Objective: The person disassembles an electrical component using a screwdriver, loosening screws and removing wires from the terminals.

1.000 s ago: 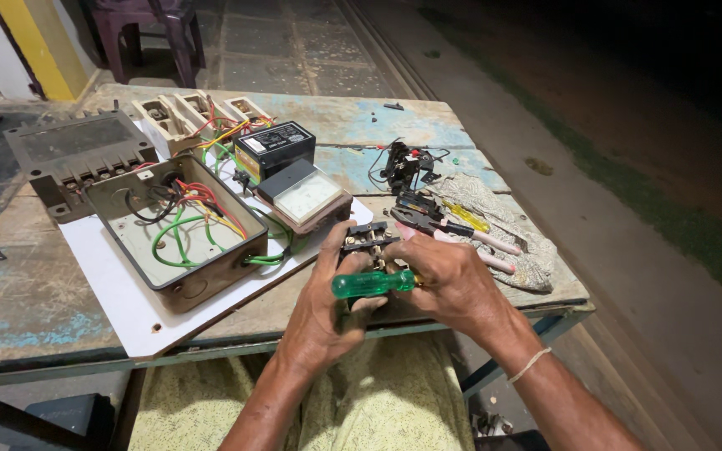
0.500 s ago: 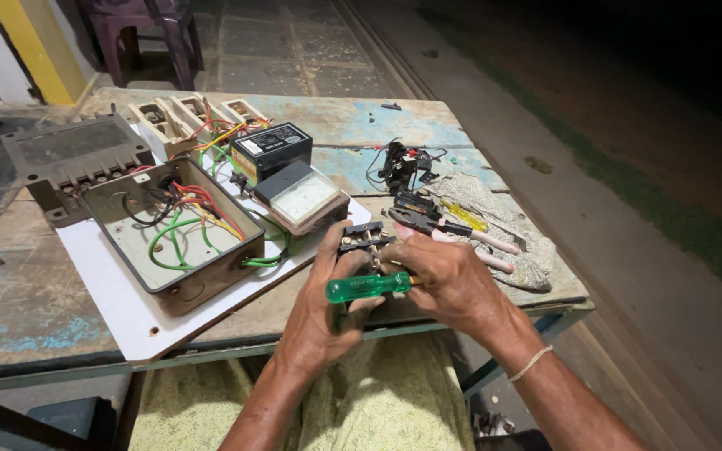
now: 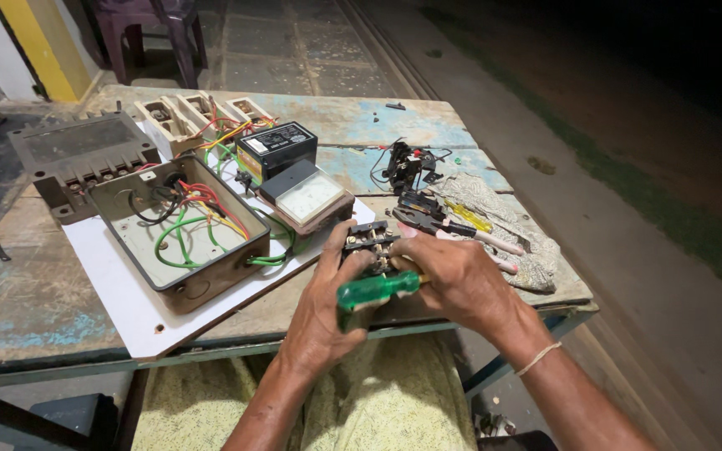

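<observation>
While the small black switch block (image 3: 369, 242) sits at the near edge of the tabletop (image 3: 35, 309), my left hand (image 3: 327, 309) closes around it from below, thumb on its side. Just beneath it lies the green-handled screwdriver (image 3: 375, 290), gripped in my right hand (image 3: 461, 284). Left of both stands an open metal box (image 3: 179, 238) of coloured wires; pliers (image 3: 440, 224) lie beyond on a rag (image 3: 520, 242).
</observation>
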